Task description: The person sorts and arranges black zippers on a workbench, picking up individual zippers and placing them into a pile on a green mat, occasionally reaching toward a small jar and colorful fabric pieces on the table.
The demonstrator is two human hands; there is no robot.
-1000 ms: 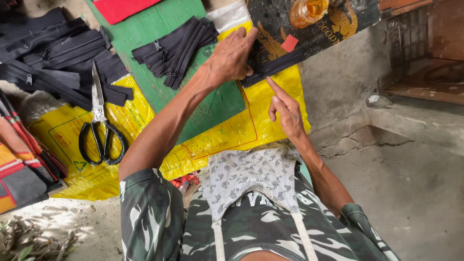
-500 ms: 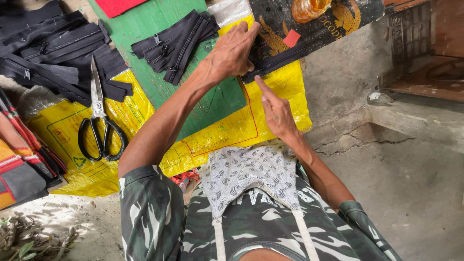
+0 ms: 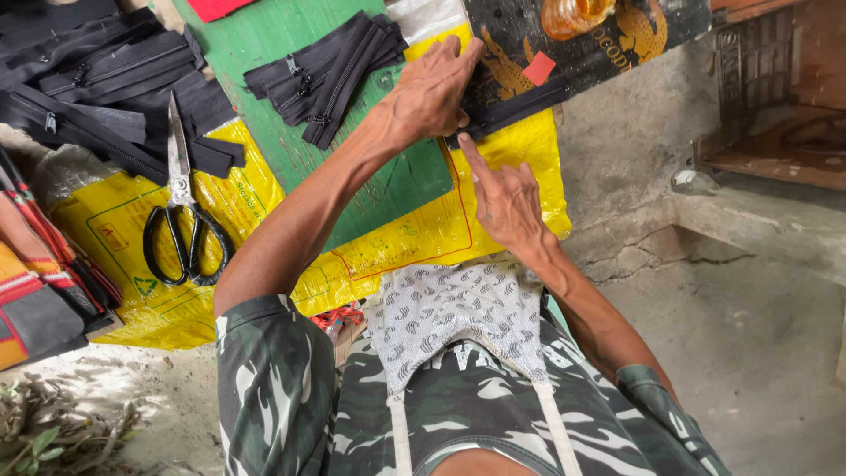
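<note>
My left hand (image 3: 432, 88) reaches across the green board (image 3: 264, 44) and is closed on the near end of a black zipper strip (image 3: 520, 104). The strip lies along the edge of a dark printed sheet (image 3: 599, 44). My right hand (image 3: 507, 198) rests over the yellow plastic sheet (image 3: 414, 238) just below it. Its index finger is stretched out and touches the strip's end next to my left hand; it holds nothing.
A small pile of black zippers (image 3: 326, 66) lies on the green board, and a larger heap (image 3: 97, 88) lies at the far left. Black-handled scissors (image 3: 183, 220) lie on the yellow sheet. Striped cloth bags (image 3: 35, 282) sit at the left edge. Concrete floor and a step (image 3: 749, 220) are on the right.
My right hand has moved up and left, from the yellow sheet's right edge to the zipper strip's end. My left hand has stayed on the strip.
</note>
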